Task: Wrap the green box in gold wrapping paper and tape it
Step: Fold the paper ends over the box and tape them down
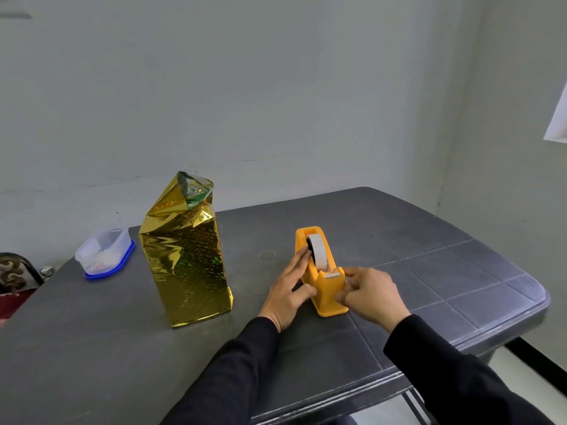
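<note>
The box stands upright on the dark table [92, 348], fully covered in gold wrapping paper [187, 265]; its top end is crumpled and gapes open, with a bit of green showing inside. To its right sits an orange tape dispenser [322, 280] holding a white tape roll [317, 250]. My left hand [288, 289] rests flat against the dispenser's left side, fingers straight and thumb near its base. My right hand [368, 292] is at the dispenser's front cutter end, fingers curled; whether it pinches the tape end I cannot tell.
A clear plastic container on a blue lid [104, 253] sits at the back left of the table. A chair back [15, 271] shows at the far left edge. The table's right edge drops off near a wall corner.
</note>
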Demonstrator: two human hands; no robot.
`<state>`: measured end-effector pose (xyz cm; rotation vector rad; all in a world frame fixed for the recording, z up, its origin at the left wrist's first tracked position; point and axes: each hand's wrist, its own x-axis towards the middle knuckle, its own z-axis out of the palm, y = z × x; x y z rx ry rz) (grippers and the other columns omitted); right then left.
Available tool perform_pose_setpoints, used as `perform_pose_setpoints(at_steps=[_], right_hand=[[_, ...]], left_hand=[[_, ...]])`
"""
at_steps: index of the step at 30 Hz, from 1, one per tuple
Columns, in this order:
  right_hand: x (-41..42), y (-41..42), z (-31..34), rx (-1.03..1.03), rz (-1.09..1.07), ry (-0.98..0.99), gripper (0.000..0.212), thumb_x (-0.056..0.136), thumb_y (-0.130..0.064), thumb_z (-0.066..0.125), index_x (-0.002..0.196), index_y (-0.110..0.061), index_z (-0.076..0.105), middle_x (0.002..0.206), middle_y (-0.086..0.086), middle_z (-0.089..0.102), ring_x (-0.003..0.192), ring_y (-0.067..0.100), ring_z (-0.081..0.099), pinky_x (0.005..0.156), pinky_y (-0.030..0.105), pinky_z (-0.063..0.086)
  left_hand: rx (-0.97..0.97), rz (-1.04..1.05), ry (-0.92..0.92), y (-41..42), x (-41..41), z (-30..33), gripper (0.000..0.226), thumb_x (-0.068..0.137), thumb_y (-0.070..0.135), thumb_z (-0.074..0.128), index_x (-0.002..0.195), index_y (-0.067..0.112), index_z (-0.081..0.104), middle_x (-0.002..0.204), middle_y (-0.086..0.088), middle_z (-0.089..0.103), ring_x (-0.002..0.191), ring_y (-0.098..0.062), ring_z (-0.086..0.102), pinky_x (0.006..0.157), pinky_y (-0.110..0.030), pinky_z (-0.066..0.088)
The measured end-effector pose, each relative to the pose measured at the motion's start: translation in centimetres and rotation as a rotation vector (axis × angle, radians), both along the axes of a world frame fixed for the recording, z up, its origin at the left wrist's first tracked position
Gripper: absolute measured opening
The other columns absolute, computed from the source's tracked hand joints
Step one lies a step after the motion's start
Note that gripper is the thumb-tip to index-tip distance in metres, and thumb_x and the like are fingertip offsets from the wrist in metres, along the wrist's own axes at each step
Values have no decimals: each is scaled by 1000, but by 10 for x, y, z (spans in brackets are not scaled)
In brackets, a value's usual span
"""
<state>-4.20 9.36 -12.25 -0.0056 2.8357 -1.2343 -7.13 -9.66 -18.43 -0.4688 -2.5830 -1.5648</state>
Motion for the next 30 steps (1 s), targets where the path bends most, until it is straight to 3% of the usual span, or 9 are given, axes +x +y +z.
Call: perform_pose_setpoints(at_steps=[2, 4, 6, 9, 12, 16, 22, 27, 30], right_hand=[[-1, 5, -10, -45, 32, -6, 15, 90, -25, 77, 93, -10, 79, 127, -8, 71, 96, 11, 65, 84, 28, 53], [5, 12, -15, -361, 59, -67, 24, 91, -28, 76, 83, -6, 79, 140, -9, 63, 113, 14, 62, 101, 39, 49], [15, 16, -14, -592, 51, -89, 32, 94, -39, 68, 89, -10, 82, 141, -12, 61, 122, 14, 56, 105, 44, 43], [27, 17, -3, -745, 23, 9, 58, 95, -59, 48, 86, -14, 83, 141, -16, 60, 132, 11, 49, 112, 55, 37], [32, 14, 17, -784, 31, 97, 71, 95, -66, 34, 83, -17, 84, 140, -18, 61, 134, 7, 48, 112, 52, 35], [33, 1, 38, -771, 87, 181, 76, 97, -67, 28, 83, -19, 84, 137, -22, 63, 136, 3, 47, 109, 46, 35], [26, -22, 58, -651, 196, 208, 79, 94, -77, 27, 88, -24, 85, 141, -26, 57, 138, -4, 41, 115, 42, 27], [27, -38, 85, -815, 249, -101, 81, 99, -71, 25, 93, -18, 85, 141, -12, 60, 135, 7, 40, 114, 54, 28], [25, -50, 97, -959, 229, -319, 74, 97, -72, 36, 104, -16, 83, 136, -6, 61, 136, 19, 40, 116, 61, 28]], left_hand=[[37, 3, -14, 1, 1, 0, 87, 80, 58, 47, 160, 34, 24, 159, 37, 14, 137, 28, 14, 106, -1, 16], [66, 9, -18, 1, 1, 1, 86, 79, 59, 46, 159, 34, 26, 158, 36, 17, 136, 28, 16, 109, -5, 19], [113, 27, -29, 3, 3, 3, 84, 79, 62, 47, 158, 35, 30, 161, 29, 22, 142, 16, 22, 117, -18, 22], [239, 187, 17, 6, 13, 12, 73, 78, 68, 54, 146, 42, 47, 152, 21, 45, 142, 1, 37, 118, -34, 32], [85, 271, 257, 8, 31, 41, 46, 83, 66, 56, 126, 53, 58, 129, 29, 59, 127, 2, 48, 99, -17, 37], [-169, 133, 427, 2, 51, 99, 40, 91, 47, 70, 131, 43, 63, 123, 26, 61, 124, 1, 51, 96, -6, 38], [-355, 128, 453, -25, 65, 144, 40, 89, 32, 76, 128, 39, 66, 98, 24, 72, 111, -1, 54, 92, -25, 48], [-297, 230, 579, -41, 83, 155, 31, 84, 23, 81, 110, 31, 65, 92, 19, 70, 104, -2, 62, 88, -20, 48], [-279, 296, 610, -48, 92, 166, 29, 83, 23, 81, 102, 31, 61, 93, 20, 69, 103, -3, 63, 86, -18, 48]])
